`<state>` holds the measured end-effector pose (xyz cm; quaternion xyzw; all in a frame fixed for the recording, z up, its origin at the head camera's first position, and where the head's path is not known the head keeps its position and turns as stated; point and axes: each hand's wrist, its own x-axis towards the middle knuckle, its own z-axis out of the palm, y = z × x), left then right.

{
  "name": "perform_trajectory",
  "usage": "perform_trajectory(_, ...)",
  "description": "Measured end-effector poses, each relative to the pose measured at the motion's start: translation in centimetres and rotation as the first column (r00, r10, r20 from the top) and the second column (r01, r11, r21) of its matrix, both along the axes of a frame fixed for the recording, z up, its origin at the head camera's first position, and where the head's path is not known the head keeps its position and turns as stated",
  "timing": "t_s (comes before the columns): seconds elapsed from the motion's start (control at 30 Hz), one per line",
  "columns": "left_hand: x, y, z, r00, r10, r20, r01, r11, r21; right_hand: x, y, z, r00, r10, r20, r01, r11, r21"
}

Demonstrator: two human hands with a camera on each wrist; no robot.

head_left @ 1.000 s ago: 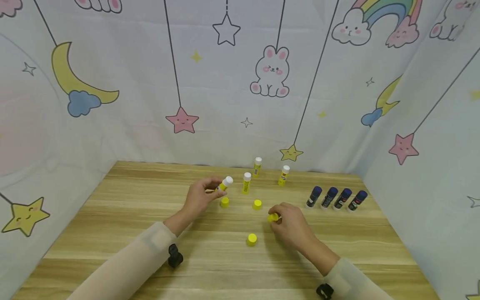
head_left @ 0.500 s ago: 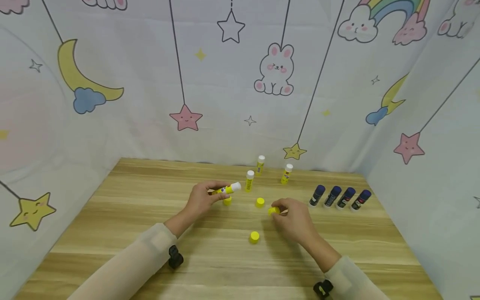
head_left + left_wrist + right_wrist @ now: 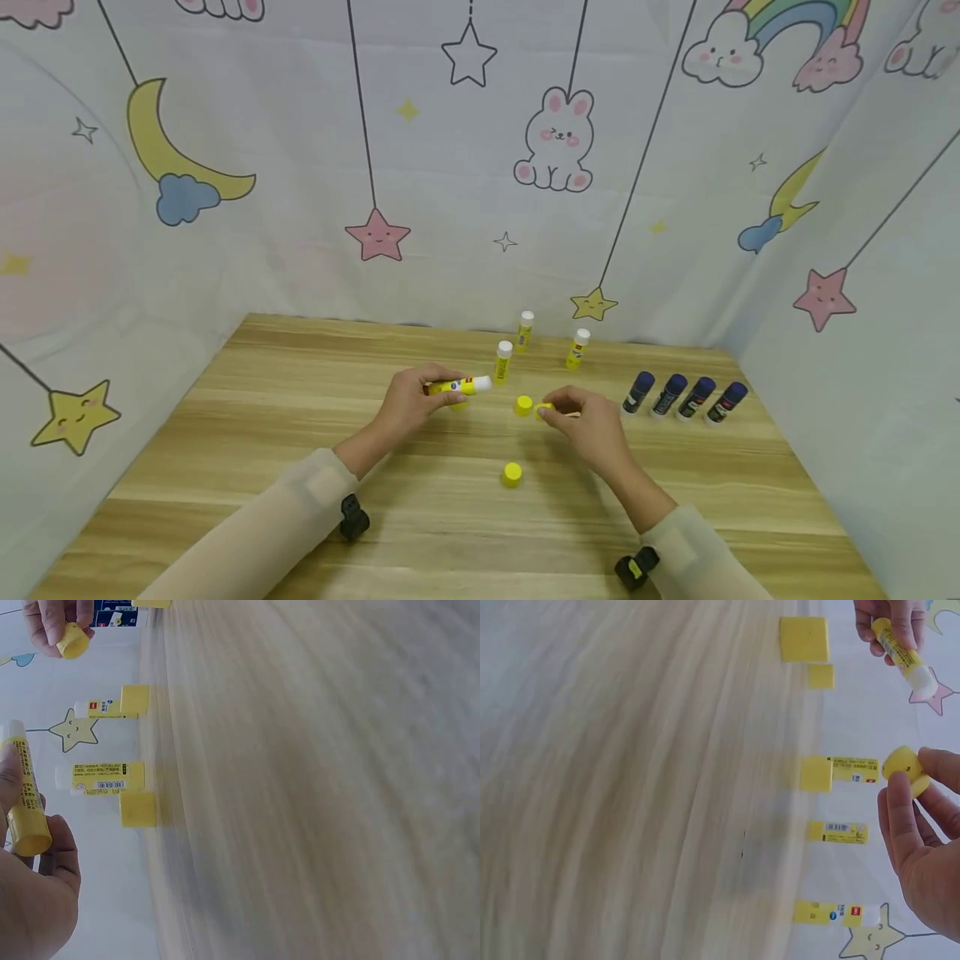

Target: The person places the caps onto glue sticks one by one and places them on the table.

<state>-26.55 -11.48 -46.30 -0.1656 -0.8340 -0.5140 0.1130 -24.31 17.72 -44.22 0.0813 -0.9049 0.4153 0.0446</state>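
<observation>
My left hand point(image 3: 405, 404) grips a yellow glue stick point(image 3: 467, 386), held nearly level with its white end toward the right hand. Between thumb and fingers, my right hand point(image 3: 596, 433) pinches a yellow cap point(image 3: 901, 765), raised off the table. The two held things are apart. One yellow cap point(image 3: 523, 406) stands on the table between the hands, and a second cap point(image 3: 512, 475) is nearer the front. A third cap point(image 3: 458, 406) is partly hidden by the left hand. Beyond them stand three yellow glue sticks, the closest glue stick point(image 3: 503, 365) just past the left hand's one.
Two yellow glue sticks, one point(image 3: 524, 333) at the back edge and one point(image 3: 577, 352) to its right, stand upright. Right of the right hand is a row of several dark blue sticks point(image 3: 666, 397). A patterned cloth point(image 3: 315, 275) hangs behind the wooden table point(image 3: 300, 350).
The glue stick in my left hand has tipped from slanting upward to nearly level, its white end swinging rightward. My right hand has lifted the cap slightly up and away from me.
</observation>
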Motion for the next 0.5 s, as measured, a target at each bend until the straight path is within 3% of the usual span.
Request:
perform_trajectory(0.13, 0.2, 0.3, 0.1, 1.000, -0.004, -0.007, 0.004, 1.000, -0.020, -0.2, -0.2, -0.1, 0.998, -0.003, 0.058, 0.010, 0.992, -0.123)
perform_trajectory(0.3, 0.6, 0.4, 0.1, 1.000, 0.007, 0.015, -0.006, 0.998, -0.059, -0.4, -0.9, -0.4, 0.993, 0.009, 0.116, 0.025, 0.958, -0.286)
perform_trajectory(0.5, 1.0, 0.9, 0.3, 1.000, -0.007, 0.016, 0.009, 0.998, -0.068, -0.5, -1.6, -0.3, 0.991, 0.019, 0.131, 0.033, 0.923, -0.384)
